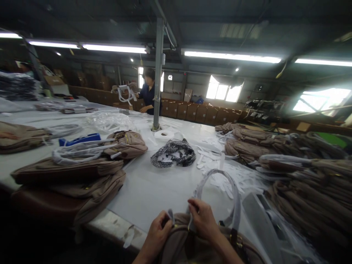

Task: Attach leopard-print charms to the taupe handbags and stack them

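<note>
A taupe bag (189,247) lies at the near edge of the white table (154,190), right under me. My left hand (158,233) pinches a wrapped end of its strap at the bag's top. My right hand (202,218) is closed on the other wrapped strap end beside it. The pale wrapped handle (220,179) arches up over the bag and runs down its right side.
Stacked taupe bags (71,183) sit at the left, with wrapped handles and a blue object (79,139) on top. Many more bags (297,172) are piled at the right. A patterned pouch (173,154), paper scraps and a tape roll (164,134) lie mid-table by a steel post (158,73). Another person (148,93) works beyond.
</note>
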Demonstrator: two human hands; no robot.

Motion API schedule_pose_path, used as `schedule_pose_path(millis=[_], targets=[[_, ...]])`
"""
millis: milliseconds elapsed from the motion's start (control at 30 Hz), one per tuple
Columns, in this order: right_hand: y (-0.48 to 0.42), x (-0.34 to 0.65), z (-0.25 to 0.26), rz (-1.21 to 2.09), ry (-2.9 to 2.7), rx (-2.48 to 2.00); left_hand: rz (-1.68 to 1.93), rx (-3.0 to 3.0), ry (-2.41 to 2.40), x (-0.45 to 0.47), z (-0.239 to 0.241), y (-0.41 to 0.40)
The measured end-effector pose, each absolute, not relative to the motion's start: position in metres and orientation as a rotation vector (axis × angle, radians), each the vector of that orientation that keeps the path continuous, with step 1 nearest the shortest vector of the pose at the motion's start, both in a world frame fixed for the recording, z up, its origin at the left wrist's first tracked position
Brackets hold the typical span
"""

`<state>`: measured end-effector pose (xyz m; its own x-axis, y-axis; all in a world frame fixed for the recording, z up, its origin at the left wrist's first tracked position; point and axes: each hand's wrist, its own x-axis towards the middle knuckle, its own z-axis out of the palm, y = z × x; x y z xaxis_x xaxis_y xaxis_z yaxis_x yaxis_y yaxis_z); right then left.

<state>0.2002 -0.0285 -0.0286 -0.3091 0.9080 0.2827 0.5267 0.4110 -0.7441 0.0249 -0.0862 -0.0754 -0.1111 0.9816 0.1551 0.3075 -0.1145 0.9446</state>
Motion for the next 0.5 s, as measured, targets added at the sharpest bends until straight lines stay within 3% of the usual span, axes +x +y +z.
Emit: schedule_pose_path(millis=[233, 500], targets=[[-0.075, 0.177, -0.037, 0.866, -1.875, -1.176, 1.282, 1.464, 1.576, 0.03, -0.078, -0.09], [-0.063, 0.159, -0.042, 0.943, -1.883, -1.178, 1.239, 1.674, 1.669, 0.032, -0.082, -0.094]])
